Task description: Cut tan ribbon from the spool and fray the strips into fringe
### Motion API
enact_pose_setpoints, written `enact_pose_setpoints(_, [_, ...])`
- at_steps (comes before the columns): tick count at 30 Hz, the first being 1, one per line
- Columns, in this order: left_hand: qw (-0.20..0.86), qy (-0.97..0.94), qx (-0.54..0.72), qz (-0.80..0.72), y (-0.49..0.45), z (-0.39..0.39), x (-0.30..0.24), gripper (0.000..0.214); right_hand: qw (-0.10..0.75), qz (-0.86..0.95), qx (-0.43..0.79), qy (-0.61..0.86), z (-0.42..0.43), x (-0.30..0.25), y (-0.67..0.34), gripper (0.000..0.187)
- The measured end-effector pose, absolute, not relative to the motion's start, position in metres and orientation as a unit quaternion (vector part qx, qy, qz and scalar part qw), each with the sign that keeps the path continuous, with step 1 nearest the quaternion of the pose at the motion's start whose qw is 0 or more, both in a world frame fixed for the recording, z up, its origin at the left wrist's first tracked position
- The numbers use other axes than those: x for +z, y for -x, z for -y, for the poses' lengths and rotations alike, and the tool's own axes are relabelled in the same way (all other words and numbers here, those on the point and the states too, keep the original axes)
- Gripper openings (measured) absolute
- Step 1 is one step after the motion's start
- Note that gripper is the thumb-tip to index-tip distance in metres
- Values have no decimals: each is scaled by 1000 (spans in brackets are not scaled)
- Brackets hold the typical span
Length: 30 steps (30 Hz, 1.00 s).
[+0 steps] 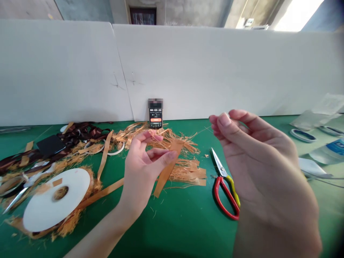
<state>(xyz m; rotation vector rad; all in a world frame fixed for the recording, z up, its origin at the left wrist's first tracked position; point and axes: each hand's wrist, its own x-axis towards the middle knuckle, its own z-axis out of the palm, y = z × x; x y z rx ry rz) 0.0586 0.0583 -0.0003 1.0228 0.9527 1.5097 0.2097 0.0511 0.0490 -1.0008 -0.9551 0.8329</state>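
Note:
My left hand (146,165) pinches a short strip of tan ribbon (167,170) between thumb and fingers, and the strip slants down above the table. To its right, my right hand (255,154) is raised with thumb and fingertips pressed together. A faint thread-like line shows beside those fingertips, but what they hold is too fine to make out. Behind and below the left hand lie frayed tan ribbon pieces (189,173). Scissors (224,182) with one red and one yellow handle rest on the table just left of my right wrist, blades partly apart.
A white ribbon spool (57,200) lies at the left, with tan ribbon running from it. Dark brown ribbon (88,132) and a black flat object (51,145) are heaped behind it. A phone (156,114) showing a timer leans against the white panel (215,71). Tape rolls (303,135) lie right.

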Motion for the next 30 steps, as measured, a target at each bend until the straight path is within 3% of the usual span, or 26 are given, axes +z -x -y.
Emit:
enact_pose_setpoints(12, [523,-396,651,-381,-72,-48,-36,41,656,487,326,475,-51,45,-206,9])
enact_pose_setpoints(20, [507,-375,665,-401,-71,-44,-59,40,654,479,390,436,-47,47,-204,10])
enact_pose_setpoints(26, [496,-365,678,-402,-65,-47,-70,39,623,510,357,474,-43,51,-204,6])
enact_pose_setpoints(30, [489,-363,679,-410,-62,-52,-79,40,659,463,418,420,-42,51,-202,7])
